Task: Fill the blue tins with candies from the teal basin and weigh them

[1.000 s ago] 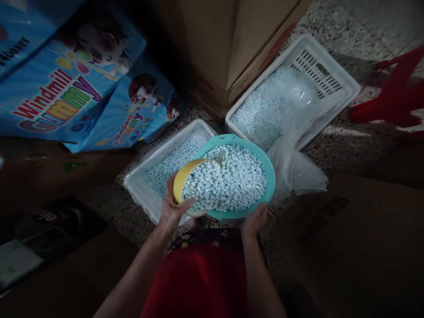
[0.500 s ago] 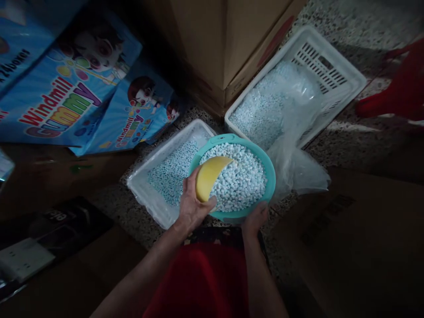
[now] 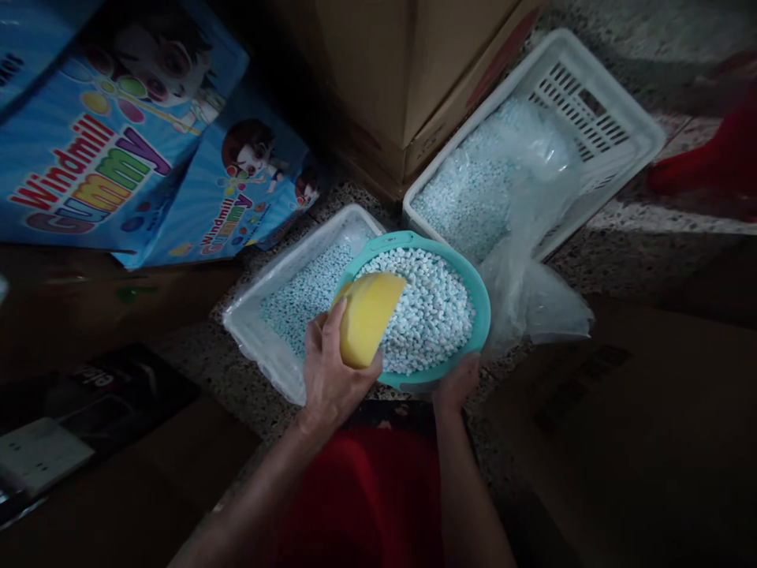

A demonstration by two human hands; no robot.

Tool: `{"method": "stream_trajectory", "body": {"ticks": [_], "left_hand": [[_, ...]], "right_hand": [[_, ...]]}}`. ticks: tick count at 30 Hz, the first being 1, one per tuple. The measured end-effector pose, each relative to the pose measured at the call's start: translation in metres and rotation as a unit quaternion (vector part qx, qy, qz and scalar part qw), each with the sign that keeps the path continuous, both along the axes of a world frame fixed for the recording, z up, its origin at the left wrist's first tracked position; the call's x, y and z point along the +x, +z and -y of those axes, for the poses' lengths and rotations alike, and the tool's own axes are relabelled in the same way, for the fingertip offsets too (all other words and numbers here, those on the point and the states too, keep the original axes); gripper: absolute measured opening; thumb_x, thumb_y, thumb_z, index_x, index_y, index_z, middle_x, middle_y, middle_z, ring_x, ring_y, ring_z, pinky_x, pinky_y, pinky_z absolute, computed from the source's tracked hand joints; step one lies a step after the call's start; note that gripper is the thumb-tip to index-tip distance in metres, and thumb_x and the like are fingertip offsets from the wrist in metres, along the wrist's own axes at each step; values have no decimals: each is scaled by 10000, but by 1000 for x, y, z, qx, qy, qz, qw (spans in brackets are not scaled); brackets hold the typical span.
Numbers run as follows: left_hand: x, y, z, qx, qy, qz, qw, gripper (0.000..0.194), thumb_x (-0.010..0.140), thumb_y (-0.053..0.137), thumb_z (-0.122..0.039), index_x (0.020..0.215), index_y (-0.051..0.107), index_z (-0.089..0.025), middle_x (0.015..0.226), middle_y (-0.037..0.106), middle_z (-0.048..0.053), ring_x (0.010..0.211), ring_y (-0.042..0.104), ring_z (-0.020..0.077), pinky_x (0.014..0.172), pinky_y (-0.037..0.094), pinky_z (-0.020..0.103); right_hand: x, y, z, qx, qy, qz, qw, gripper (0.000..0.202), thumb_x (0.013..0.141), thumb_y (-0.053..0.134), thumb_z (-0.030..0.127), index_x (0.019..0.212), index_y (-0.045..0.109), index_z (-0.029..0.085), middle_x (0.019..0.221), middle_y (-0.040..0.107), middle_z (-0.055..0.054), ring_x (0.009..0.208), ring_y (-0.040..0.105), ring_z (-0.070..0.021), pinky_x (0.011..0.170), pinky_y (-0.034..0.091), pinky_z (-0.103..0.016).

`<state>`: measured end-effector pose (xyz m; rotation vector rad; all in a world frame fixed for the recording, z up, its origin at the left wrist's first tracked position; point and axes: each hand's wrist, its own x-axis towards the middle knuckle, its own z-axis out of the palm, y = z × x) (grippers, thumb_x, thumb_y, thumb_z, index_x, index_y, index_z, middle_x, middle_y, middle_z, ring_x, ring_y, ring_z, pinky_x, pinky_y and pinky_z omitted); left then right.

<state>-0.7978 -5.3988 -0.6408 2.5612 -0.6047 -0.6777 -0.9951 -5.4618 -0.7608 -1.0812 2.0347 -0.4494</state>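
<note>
My left hand (image 3: 334,367) is wrapped round a yellow bowl (image 3: 367,319), tilted over the left part of a turquoise basin (image 3: 480,296). Small pale blue and white pellets (image 3: 434,312), possibly candies, fill much of the basin. The bowl's inside is turned away from me, so its contents are hidden. At the basin's near right rim, my right hand (image 3: 456,383) grips the edge, its fingers partly hidden beneath. Under the basin's left side stands a white plastic-lined tub (image 3: 260,351) with more pellets in it.
A white slatted crate (image 3: 642,146) at the upper right holds a clear plastic bag (image 3: 550,304) of similar pellets. Blue printed cartons (image 3: 88,170) stand at the left. A tall cardboard box (image 3: 367,71) rises behind, and another box (image 3: 561,442) lies at the right.
My left hand has drawn the yellow bowl slightly left and towards me, turning it so more of its outside shows. My right hand stays on the basin's rim. The view has shifted slightly.
</note>
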Motion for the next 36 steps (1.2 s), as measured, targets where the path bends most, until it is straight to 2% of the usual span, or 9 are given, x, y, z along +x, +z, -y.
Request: {"method": "stream_trajectory", "body": {"ticks": [4, 8, 12, 15, 21, 28, 32, 36], "left_hand": [[-6, 1, 3, -22, -32, 8, 999, 884, 648, 738, -290, 1441, 351, -244, 1229, 493, 129, 1147, 522, 313, 940, 506, 496], [2, 0, 2, -43, -59, 9, 997, 841, 666, 725, -291, 1426, 366, -251, 1243, 495, 122, 1136, 534, 297, 939, 507, 477], [15, -3, -2, -33, -45, 53, 997, 835, 661, 735, -309, 1415, 381, -257, 1236, 510, 117, 1131, 534, 303, 925, 508, 489], [15, -2, -3, -31, -47, 91, 994, 853, 648, 751, -316, 1412, 383, -224, 1236, 522, 133, 1122, 529, 308, 929, 500, 503], [7, 7, -4, -60, -59, 63, 994, 831, 661, 741, -319, 1407, 386, -232, 1243, 522, 127, 1130, 538, 302, 970, 480, 500], [15, -3, -15, -44, -37, 119, 991, 901, 635, 780, -353, 1430, 380, -215, 1260, 496, 142, 1179, 509, 323, 997, 468, 503], [10, 3, -17, -68, -41, 82, 993, 908, 641, 778, -352, 1441, 372, -212, 1277, 488, 135, 1197, 502, 311, 971, 499, 475], [8, 7, -20, -100, 3, 10, 995, 890, 672, 761, -369, 1455, 358, -239, 1367, 472, 123, 1256, 478, 318, 989, 499, 476]], "right_hand": [[5, 6, 5, 9, -7, -14, 1000, 612, 908, 295, 567, 1144, 614, 101, 1157, 655, -169, 1076, 592, -251, 962, 461, -437], [6, 6, 5, 12, -8, -21, 1000, 603, 910, 290, 558, 1133, 624, 107, 1127, 668, -158, 1012, 610, -241, 931, 478, -432], [4, 3, 5, 8, 1, -26, 1000, 629, 909, 291, 572, 1173, 613, 100, 1135, 665, -152, 1056, 595, -238, 946, 466, -405], [2, 1, 5, 10, 3, -27, 1000, 666, 906, 279, 591, 1197, 600, 85, 1170, 652, -175, 1066, 595, -246, 958, 457, -406], [2, -1, 7, 21, 0, -36, 999, 647, 913, 266, 579, 1166, 610, 95, 1195, 648, -167, 1076, 596, -249, 989, 445, -425], [6, 5, 10, 21, 3, -45, 999, 649, 903, 277, 575, 1157, 621, 87, 1188, 658, -170, 1089, 594, -260, 984, 454, -425], [5, 2, 10, 26, -2, -50, 998, 648, 905, 281, 566, 1183, 611, 82, 1211, 647, -176, 1093, 594, -259, 973, 462, -427], [3, -1, 9, 18, 2, -46, 999, 659, 911, 273, 557, 1232, 581, 71, 1279, 611, -185, 1136, 577, -249, 1001, 444, -414]]}}
